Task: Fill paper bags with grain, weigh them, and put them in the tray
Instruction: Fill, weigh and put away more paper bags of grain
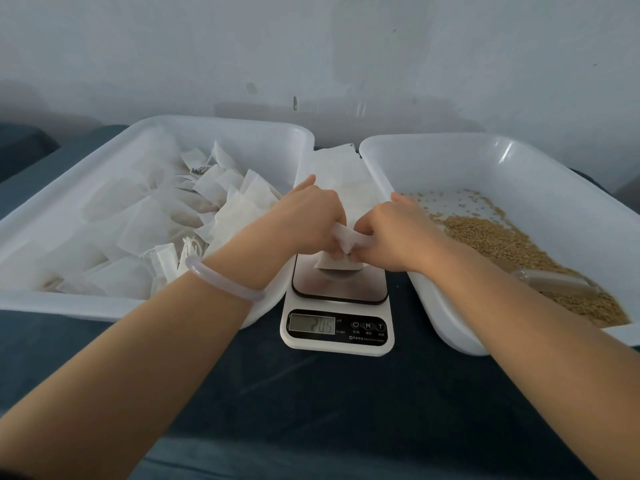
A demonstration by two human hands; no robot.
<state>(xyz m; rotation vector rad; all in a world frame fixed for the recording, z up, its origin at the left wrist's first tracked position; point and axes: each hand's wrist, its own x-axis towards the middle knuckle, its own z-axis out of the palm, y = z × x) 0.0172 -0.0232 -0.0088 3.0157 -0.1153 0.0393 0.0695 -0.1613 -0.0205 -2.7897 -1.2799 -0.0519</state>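
A small white paper bag (341, 261) stands on the dark platform of a white digital scale (337, 320), whose display shows digits. My left hand (308, 216) and my right hand (394, 226) both pinch the bag's top between fingertips, directly over the scale. The left white tray (104, 306) holds several white paper bags (180, 216). The right white tray (450, 337) holds brown grain (502, 244).
A clear scoop (554, 284) lies on the grain near the right tray's front. A stack of flat white bags (341, 174) lies between the two trays behind the scale. A dark blue cloth (311, 410) covers the table; a grey wall stands behind.
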